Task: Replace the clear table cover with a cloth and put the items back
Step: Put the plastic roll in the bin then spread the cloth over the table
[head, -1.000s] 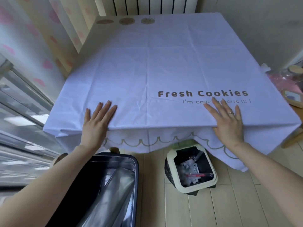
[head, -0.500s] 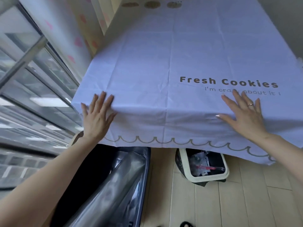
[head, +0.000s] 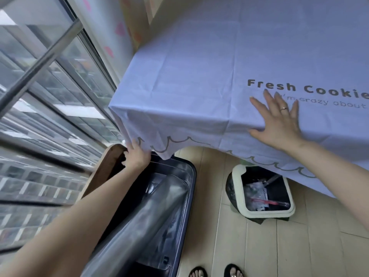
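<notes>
**Cloth** [head: 199, 66]: lies spread over the table, which it hides, above and beyond the waste bin [head: 267, 213]. Its scalloped hem hangs over the bin's far rim.

**Left hand** [head: 136, 154]: up and left of the bin. It grips the hanging corner of the hem, with the fingertips partly hidden by fabric.

**Right hand** [head: 279, 124]: above the bin, fingers spread flat, pressing the cloth at the table edge and grasping nothing.

**Assessment:** the fabric looks light, soft and creased, and is likely to slide on the top. It is best held at the hem or a corner and pulled evenly while a flat palm anchors it.
</notes>
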A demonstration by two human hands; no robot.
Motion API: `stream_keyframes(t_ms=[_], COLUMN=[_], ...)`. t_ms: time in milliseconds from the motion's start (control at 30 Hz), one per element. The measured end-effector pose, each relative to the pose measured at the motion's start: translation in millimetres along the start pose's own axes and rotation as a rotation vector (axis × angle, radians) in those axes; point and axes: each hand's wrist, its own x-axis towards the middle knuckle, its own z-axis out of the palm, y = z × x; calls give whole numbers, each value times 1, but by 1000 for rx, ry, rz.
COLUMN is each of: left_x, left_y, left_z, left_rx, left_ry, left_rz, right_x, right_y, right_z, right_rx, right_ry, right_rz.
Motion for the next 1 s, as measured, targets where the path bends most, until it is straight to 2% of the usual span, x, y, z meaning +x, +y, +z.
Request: stream_keyframes(t_ms=[33,67,100,133,167,200,267,300,333,433,500,567,600,667,733,800,867,1000], left_x=[-1,-2,1,7,12,17,10,7,6,4,1,-6,-10,-21,-37,-53,-64,-79], left_y=[3,10,14,15,16,13,6,-4,-11,-28,-29,-23,-17,2,32,70,107,174], left_z=[-5,-11,-15,-16,-14,-10,2,10,16,23,25,25,24,20,14,11,12,28], left_rx=[-64,-76,-82,-80,-88,-84,195,297,366,48,-120,-121,-92,-71,-50,44,156,354], left_ry=[265,438,523,524,433,228,-381,-495,-420,-8,78,279,409,604,675,647,557,318], left_rz=[-28,-18,24,81,140,189,192,121,107,-95,-206,-181,-89,214,573,908,1116,1248], right_x=[0,0,0,0,0,0,1,1,1,1,0,1,1,1,2,-2,-13,-55], right_y=[1,1,1,1,1,1,1,1,1,0,-1,-2,-2,-1,-1,5,19,72], right_z=[1,2,2,2,2,2,3,3,2,4,4,4,5,6,6,4,3,9], right_rx=[-18,-27,-29,-29,-28,-28,-33,-33,-31,-30,-28,-18,-19,-28,-22,-4,-4,-66], right_ry=[4,7,10,12,15,16,20,21,20,40,58,72,74,66,43,31,45,135], right_rz=[-1,-4,-9,-12,-13,-9,-7,-6,-4,-5,-9,-11,-10,-17,-44,-88,-111,27])
